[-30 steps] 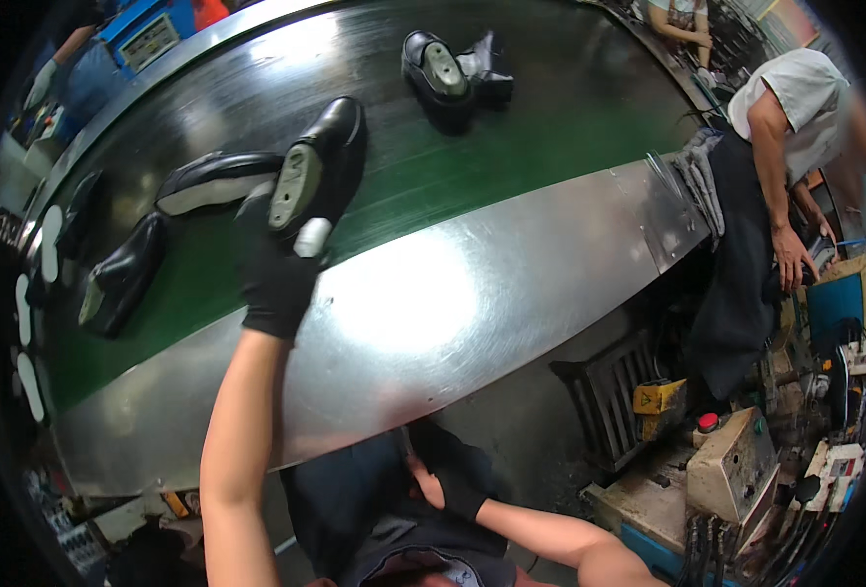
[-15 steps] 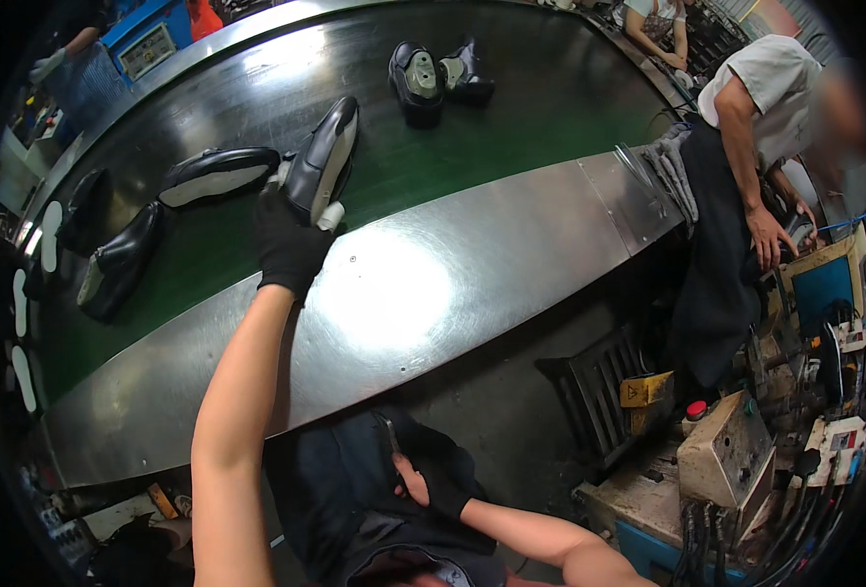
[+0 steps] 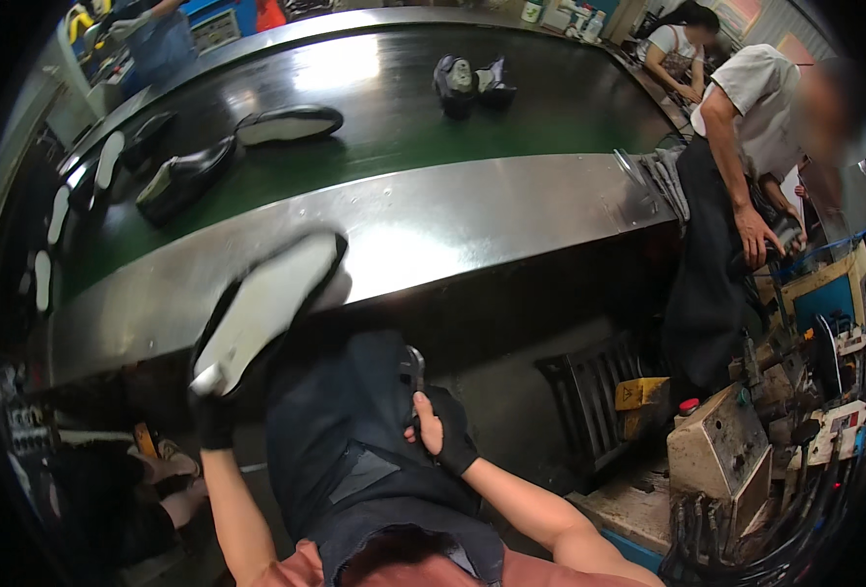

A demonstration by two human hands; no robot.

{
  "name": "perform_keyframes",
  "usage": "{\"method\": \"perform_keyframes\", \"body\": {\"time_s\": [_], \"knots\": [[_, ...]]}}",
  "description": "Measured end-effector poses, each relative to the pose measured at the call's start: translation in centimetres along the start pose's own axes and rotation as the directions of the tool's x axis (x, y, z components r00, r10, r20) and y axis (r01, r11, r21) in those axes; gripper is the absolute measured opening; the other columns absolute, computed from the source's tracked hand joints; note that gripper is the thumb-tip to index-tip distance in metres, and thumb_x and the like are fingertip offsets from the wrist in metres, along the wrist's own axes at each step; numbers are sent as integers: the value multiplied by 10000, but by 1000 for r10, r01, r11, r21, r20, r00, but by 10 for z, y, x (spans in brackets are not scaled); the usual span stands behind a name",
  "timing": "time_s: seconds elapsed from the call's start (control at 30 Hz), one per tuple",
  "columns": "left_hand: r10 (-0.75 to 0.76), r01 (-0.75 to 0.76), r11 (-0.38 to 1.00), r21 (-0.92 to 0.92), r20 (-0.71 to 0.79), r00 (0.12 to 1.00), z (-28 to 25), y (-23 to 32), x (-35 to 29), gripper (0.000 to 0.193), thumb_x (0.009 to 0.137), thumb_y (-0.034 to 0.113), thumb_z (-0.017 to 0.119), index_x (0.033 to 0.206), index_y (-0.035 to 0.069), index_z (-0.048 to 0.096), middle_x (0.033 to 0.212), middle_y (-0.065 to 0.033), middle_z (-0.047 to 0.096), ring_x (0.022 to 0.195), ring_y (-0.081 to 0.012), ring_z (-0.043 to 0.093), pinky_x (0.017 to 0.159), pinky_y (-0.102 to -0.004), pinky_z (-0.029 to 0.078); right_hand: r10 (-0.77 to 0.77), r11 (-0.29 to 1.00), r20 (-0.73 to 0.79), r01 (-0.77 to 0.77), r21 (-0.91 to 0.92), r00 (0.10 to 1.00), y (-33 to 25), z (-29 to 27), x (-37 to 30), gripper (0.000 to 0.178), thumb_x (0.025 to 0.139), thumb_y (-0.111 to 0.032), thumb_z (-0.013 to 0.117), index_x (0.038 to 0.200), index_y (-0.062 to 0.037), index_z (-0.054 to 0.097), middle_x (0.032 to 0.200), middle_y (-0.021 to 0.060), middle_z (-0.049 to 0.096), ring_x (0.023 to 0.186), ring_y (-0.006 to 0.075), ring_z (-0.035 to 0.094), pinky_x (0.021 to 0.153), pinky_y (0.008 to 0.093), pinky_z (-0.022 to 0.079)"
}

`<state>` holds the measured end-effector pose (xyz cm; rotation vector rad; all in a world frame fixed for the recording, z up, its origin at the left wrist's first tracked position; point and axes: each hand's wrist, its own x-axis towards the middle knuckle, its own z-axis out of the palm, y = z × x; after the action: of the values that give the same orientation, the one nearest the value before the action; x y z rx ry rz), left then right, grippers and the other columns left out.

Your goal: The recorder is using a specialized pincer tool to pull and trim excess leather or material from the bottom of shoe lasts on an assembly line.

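My left hand (image 3: 214, 419), in a black glove, grips a black shoe (image 3: 274, 301) by one end, its pale sole turned up. The shoe is tilted over the near edge of the metal ledge, slightly blurred, with a small white piece at the gripped end. Low in front of my dark apron (image 3: 340, 440), my right hand (image 3: 441, 430) wears a black fingerless glove. Its fingers are closed round a metal hand tool (image 3: 413, 370) with a curved end; the tool's exact kind does not show.
Beyond the metal ledge (image 3: 511, 201) runs a green conveyor belt (image 3: 384, 132) with several black shoes (image 3: 291, 125) and pale soles on it. At right a co-worker (image 3: 760, 127) bends beside machinery (image 3: 716, 450) with hoses. A dark slatted stand (image 3: 584, 401) is nearby.
My left hand has lifted the shoe off the belt and drawn it back toward me, sole now up. My right hand still holds the tool. The view has shifted.
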<state>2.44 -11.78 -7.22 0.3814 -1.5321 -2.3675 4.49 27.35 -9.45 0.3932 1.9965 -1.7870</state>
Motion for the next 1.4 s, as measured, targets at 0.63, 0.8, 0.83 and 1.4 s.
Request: {"method": "perform_keyframes", "body": {"time_s": [0.63,0.8,0.83,1.4], "knots": [[202,-373,883,286,485,851,146,40,-58,717,971,624,299,990,7,663,1044,-107,625,1050,-206,562,961,-347,422,-148,984,678,179,25,720,-93,39,-80,472,1064,-332,321,1199,15,610,1080,75,664,981,136,613,922,272,461],[216,-340,906,251,417,883,152,36,-63,746,978,622,247,961,11,675,1030,-109,618,1052,-248,558,967,-371,409,-37,935,743,-239,261,668,-110,47,-83,496,1044,-444,333,886,-51,590,755,22,581,684,109,532,697,251,449],[209,-333,909,252,415,886,151,35,-63,746,978,622,247,961,11,675,1030,-109,618,1052,-248,558,967,-371,409,38,899,803,-371,232,594,-114,43,-85,497,1042,-451,333,873,-53,578,730,33,583,637,116,537,675,262,462],[210,-388,872,298,489,847,156,23,-47,353,938,318,500,954,25,695,1016,-101,633,1021,-253,587,936,-369,448,-106,982,566,-3,188,818,-104,46,-75,427,1035,-359,410,914,-2,610,776,64,637,743,143,622,696,311,477]]}}
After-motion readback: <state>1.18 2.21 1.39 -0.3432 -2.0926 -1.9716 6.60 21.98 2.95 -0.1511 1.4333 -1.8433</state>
